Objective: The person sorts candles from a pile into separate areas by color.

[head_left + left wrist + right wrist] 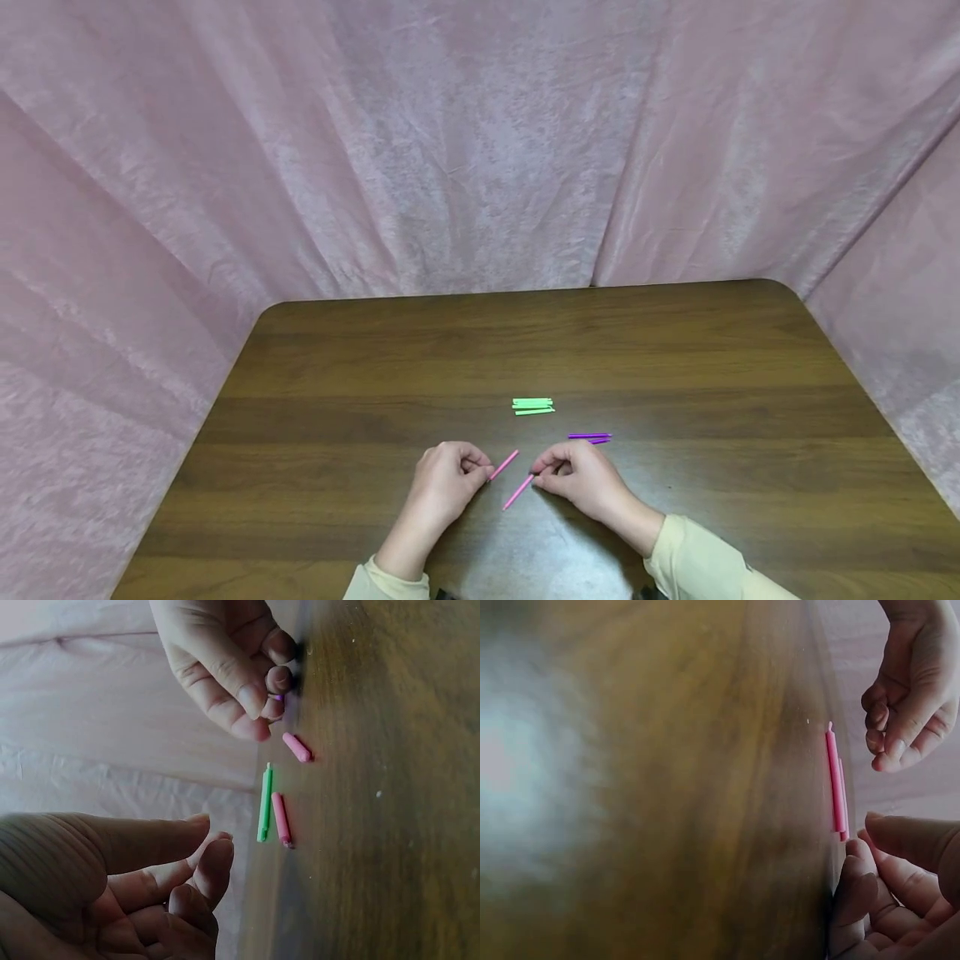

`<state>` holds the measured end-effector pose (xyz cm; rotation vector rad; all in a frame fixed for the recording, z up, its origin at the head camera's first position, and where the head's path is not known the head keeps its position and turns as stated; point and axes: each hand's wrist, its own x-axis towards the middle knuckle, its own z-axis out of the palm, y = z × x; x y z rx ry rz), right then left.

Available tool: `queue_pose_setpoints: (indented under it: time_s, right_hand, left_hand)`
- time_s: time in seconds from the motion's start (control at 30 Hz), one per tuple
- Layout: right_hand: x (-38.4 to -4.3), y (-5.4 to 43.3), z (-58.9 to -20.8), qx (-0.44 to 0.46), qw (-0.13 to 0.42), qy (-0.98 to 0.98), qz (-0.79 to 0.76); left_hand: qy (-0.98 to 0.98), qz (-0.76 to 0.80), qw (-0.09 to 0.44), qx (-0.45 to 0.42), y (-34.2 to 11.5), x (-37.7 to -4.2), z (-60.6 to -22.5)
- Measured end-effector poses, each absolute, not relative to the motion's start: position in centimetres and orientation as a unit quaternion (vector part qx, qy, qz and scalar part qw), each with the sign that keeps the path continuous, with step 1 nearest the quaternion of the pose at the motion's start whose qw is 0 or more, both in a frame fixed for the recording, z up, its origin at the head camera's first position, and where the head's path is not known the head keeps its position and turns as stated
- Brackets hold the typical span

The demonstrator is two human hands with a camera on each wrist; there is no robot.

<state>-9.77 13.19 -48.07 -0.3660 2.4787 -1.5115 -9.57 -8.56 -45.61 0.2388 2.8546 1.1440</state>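
Two thin pink sticks lie slanted on the wooden table in the head view. My left hand [444, 482] is at the lower end of the left pink stick [505, 464]. The right pink stick [517, 492] has its upper end by the fingertips of my right hand [583, 481]. Seen from the left wrist, a gap separates the left thumb and fingers [214, 862] from the nearer pink stick [281, 819]. In the right wrist view the right thumb and forefinger are slightly apart, just short of a pink stick [835, 780]. Both hands have loosely bent fingers.
Several bright green sticks [532, 406] lie side by side beyond the hands. A few purple sticks [589, 436] lie just behind the right hand, partly close to its knuckles. Pink curtains [465, 150] hang around the wooden table [337, 367].
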Motion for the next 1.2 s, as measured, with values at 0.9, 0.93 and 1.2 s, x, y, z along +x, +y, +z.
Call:
queue_pose_setpoints:
  time_s: [0.9, 0.93, 1.2]
  right_hand:
    - [-10.4, 11.9, -47.6, -0.167, 0.089, 0.906, -0.38]
    - [-10.4, 11.9, -47.6, -0.166, 0.089, 0.906, -0.378]
    - [-10.5, 11.8, -47.9, -0.172, 0.077, 0.91, -0.37]
  left_hand:
    - [0.902, 0.422, 0.043, 0.085, -9.2, -10.0, -46.3]
    - [0.9, 0.425, 0.042, 0.086, -9.2, -10.0, -46.3]
    - [0.898, 0.429, 0.039, 0.091, -9.4, -10.1, -46.3]
